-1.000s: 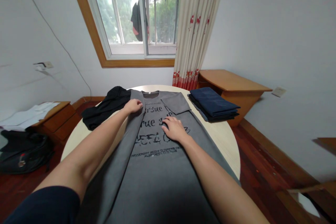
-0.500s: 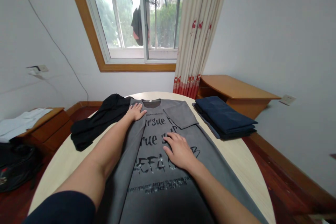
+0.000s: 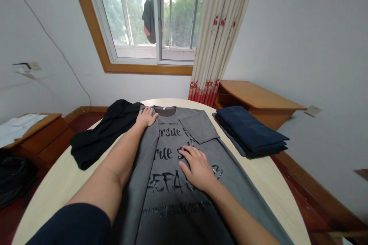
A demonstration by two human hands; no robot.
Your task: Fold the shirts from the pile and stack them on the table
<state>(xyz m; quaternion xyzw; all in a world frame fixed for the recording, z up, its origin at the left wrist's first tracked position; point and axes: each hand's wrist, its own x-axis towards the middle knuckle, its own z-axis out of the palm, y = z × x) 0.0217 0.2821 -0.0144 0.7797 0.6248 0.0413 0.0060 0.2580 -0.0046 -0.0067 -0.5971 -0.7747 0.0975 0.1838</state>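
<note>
A grey T-shirt (image 3: pixel 169 176) with black lettering lies front up on the round table, its collar at the far side. Its left side is folded inward over part of the print, and the right sleeve is laid across the chest. My left hand (image 3: pixel 147 116) rests on the folded shoulder beside the collar, fingers spread. Over the middle of the print is my right hand (image 3: pixel 198 168), with its fingers apart and the palm down on the cloth. Neither hand grips the fabric. My forearms cover parts of the shirt.
A crumpled black garment (image 3: pixel 106 134) lies left of the shirt on the pale table (image 3: pixel 278 195). A stack of folded dark clothes (image 3: pixel 250 128) sits at the right. Beyond are a wooden desk (image 3: pixel 258 93), a curtain (image 3: pixel 221 34) and a low cabinet (image 3: pixel 43 141).
Both hands stay at nearly the same spots on the shirt. The view has shifted slightly, tilting down and coming a little closer to the table.
</note>
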